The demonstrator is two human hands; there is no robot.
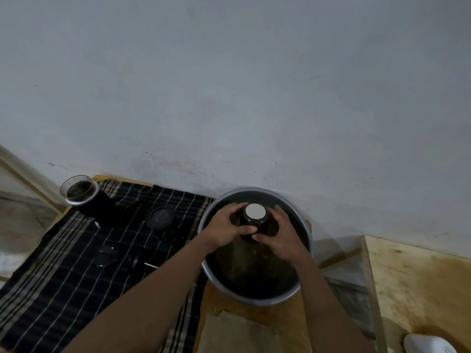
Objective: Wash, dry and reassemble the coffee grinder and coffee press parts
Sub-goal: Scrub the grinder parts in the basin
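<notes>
So, both hands are on one dark cylinder (255, 220) with a pale round end facing up. It sits over the middle of the basin (254, 300). The left hand (224, 230) has its fingers curled round the left side of it, and the right hand (280, 238) wraps the right side, with its fingertips meeting the left hand's at the front. Neither hand is loose; both grip it. The basin is grey metal and dark inside; can't tell how much water is in there.

Left of the basin there's a dark striped cloth (63, 289) spread on the wooden table (244, 327), touching the basin's side. On it:
- a jar (79, 191) with a clear rim at the far left corner, dark stuff inside
- a round black lid (161, 216) lying flat, near the basin
- a dark domed piece (107, 254) closer to me
- a black part with a metal rod (139, 262) just beside that, rod pointing toward the left forearm

Plain grey wall (229, 85) behind it all.
</notes>
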